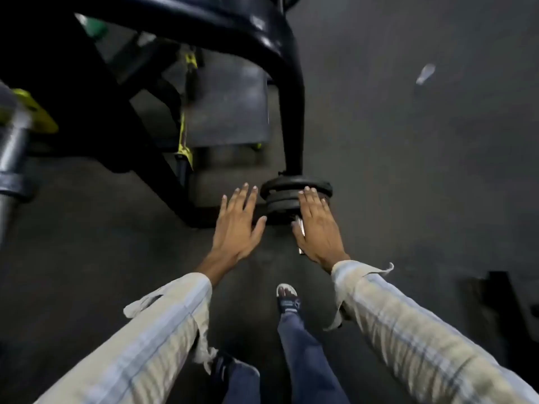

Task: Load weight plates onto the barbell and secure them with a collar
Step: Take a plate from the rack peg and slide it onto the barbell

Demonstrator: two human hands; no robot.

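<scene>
both hands spread flat, left hand (237,221) beside stacked weight plates (291,191), right hand (318,225) over them

Stack of weight plates (294,196) lies on the floor (408,170), near centre of view, at the foot of a curved machine frame tube (291,112) that rises behind it. Left hand (237,223) just left of the stack, fingers spread, apart from the plates. Right hand (316,225) over the stack's right front part, fingertips at the top plate; contact cannot be told. A small metal object (301,228) sits under the right palm beside the thumb; its kind cannot be told. Barbell sleeve (13,158) at far left edge. Platform (230,109) behind the stack, left of the tube. Sandalled foot (288,298) on the floor before the stack, between the two sleeves.
</scene>
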